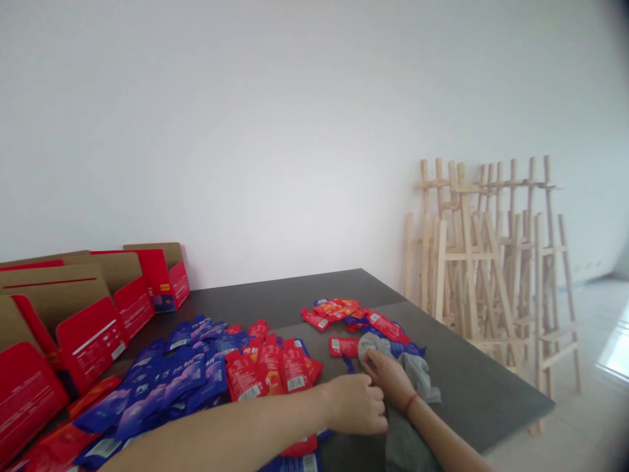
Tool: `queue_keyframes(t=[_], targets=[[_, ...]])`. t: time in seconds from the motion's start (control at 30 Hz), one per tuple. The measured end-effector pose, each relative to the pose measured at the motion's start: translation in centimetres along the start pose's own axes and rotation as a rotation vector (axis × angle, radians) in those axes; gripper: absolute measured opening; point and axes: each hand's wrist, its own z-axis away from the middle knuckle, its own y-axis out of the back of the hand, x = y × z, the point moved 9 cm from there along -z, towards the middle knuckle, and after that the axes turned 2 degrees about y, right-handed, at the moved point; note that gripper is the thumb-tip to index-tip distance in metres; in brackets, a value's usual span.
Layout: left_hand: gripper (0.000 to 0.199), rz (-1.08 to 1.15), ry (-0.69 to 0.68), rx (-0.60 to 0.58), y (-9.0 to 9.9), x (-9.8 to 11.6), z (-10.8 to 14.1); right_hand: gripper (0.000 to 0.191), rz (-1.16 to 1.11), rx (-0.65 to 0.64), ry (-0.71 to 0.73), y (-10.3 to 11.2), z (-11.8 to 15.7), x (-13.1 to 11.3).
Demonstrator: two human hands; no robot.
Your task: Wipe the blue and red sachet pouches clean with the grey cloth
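My left hand (358,404) is closed in a fist over the dark table, its fingertips turned toward my right hand. A small blue pouch tip (348,364) pokes out just beyond it; whether the fist grips that pouch is hidden. Right beside it, my right hand (392,380) has its fingers curled together on a crumpled grey cloth (417,372), which shows past the fingertips and to the right of the wrist. Beyond both hands lie a red pouch (343,347) and a small heap of red and blue pouches (386,326).
Blue pouches (181,373) and red pouches (275,367) are spread over the left and middle of the table (472,380). Open red cardboard boxes (93,337) line the left side. Wooden easels (466,255) lean by the white wall, past the table's right edge.
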Motion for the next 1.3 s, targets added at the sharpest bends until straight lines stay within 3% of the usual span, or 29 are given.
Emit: queue_keyframes(t=[0.07,0.17,0.3,0.43,0.5,0.6,0.67,0.73,0.87,0.97,1.13,1.23,1.3], targets=[[0.017,-0.002,0.049,0.025,0.5,0.2,0.7,0.015,-0.008,-0.007,0.0,0.0,0.0,-0.1],[0.013,-0.013,0.268,0.045,0.0,0.8,1.9,0.015,-0.021,-0.026,0.004,0.3,-0.1,-0.4],[0.023,-0.122,0.543,0.118,-3.8,3.9,3.4,0.014,-0.053,-0.074,0.045,2.0,0.4,-1.5],[0.02,-0.353,0.639,0.388,-7.1,8.0,3.7,0.011,-0.1,-0.174,0.162,3.3,3.1,-5.0],[0.02,-0.381,0.714,0.434,-8.6,8.5,3.4,0.009,-0.122,-0.284,0.268,2.5,5.0,-7.5],[0.024,-0.406,0.789,0.573,-9.0,8.6,3.1,0.008,-0.063,-0.355,0.275,0.7,6.1,-9.3],[0.029,-0.448,0.786,0.712,-8.7,9.1,3.2,0.011,-0.011,-0.345,0.244,-0.3,5.3,-9.5],[0.032,-0.464,0.787,0.775,-8.8,9.4,3.3,0.012,0.021,-0.309,0.21,-1.1,3.5,-9.3],[0.028,-0.422,0.783,0.629,-10.1,9.5,2.7,0.011,0.04,-0.271,0.13,-2.2,-0.7,-8.4],[0.023,-0.41,0.734,0.506,-10.9,9.9,2.1,0.011,0.023,-0.269,0.113,-2.1,-1.5,-8.1],[0.019,-0.367,0.755,0.523,-10.8,9.8,1.9,0.009,-0.056,-0.333,0.183,-0.3,3.5,-8.6],[0.019,-0.277,0.713,0.436,-11.6,9.1,1.1,0.012,-0.146,-0.373,0.181,0.4,6.6,-8.1],[0.02,-0.186,0.703,0.361,-12.3,8.5,0.9,0.013,-0.131,-0.349,0.154,0.6,7.1,-6.9]])
